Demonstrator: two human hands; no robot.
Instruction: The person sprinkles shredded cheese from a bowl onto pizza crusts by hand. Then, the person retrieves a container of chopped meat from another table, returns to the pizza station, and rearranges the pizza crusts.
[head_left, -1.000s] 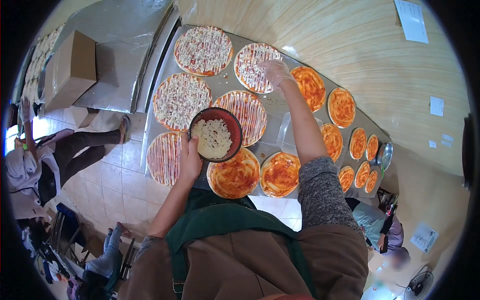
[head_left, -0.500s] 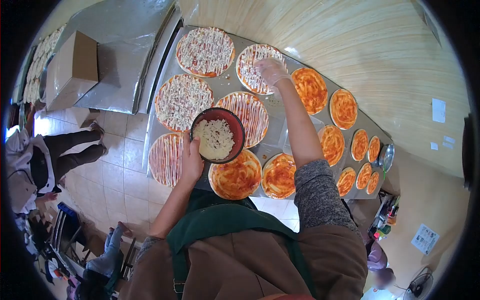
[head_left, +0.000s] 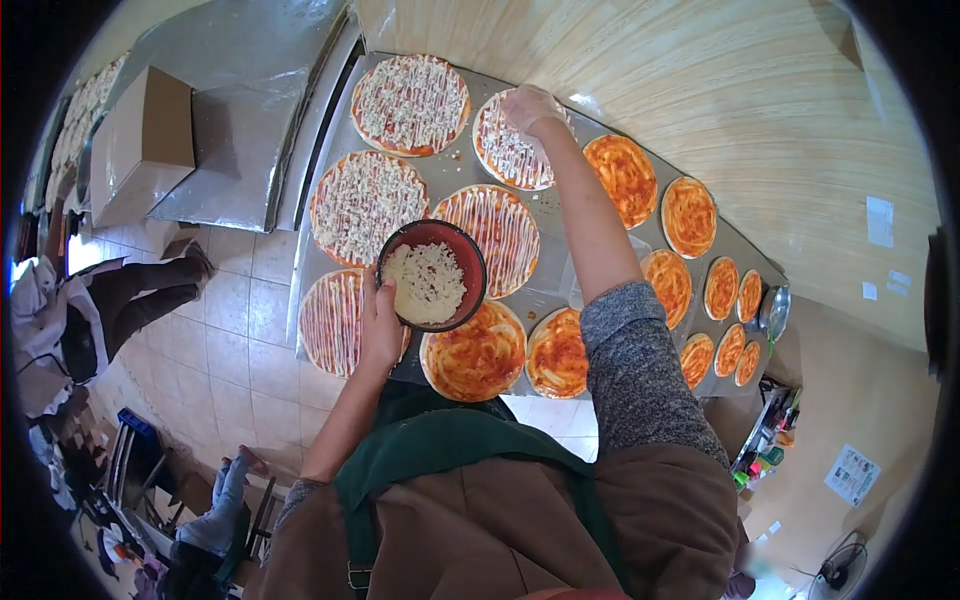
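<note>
My left hand (head_left: 380, 325) grips the rim of a dark red bowl (head_left: 476, 262) with a black edge. Crumbled white cheese (head_left: 428, 283) lies inside it. My right hand (head_left: 532, 108), in a clear glove, is over the far side of a pizza (head_left: 508, 150) with white sauce stripes and scattered cheese. Its fingers curl downward, and whatever they hold is hidden. Two pizzas thickly covered with cheese, the far one (head_left: 410, 105) and the nearer one (head_left: 368, 207), lie to the left. A striped pizza (head_left: 500, 240) is partly behind the bowl.
Several pizza bases with red sauce (head_left: 473, 352) spread along the metal table (head_left: 550, 215) to the right. A metal bowl (head_left: 774, 312) stands at its far right end. A cardboard box (head_left: 145, 145) sits on a counter at left. Another person's legs (head_left: 150, 295) show on the tiled floor.
My right hand has moved slightly up and left, toward the pizza's far edge. My left hand still holds the bowl in nearly the same place.
</note>
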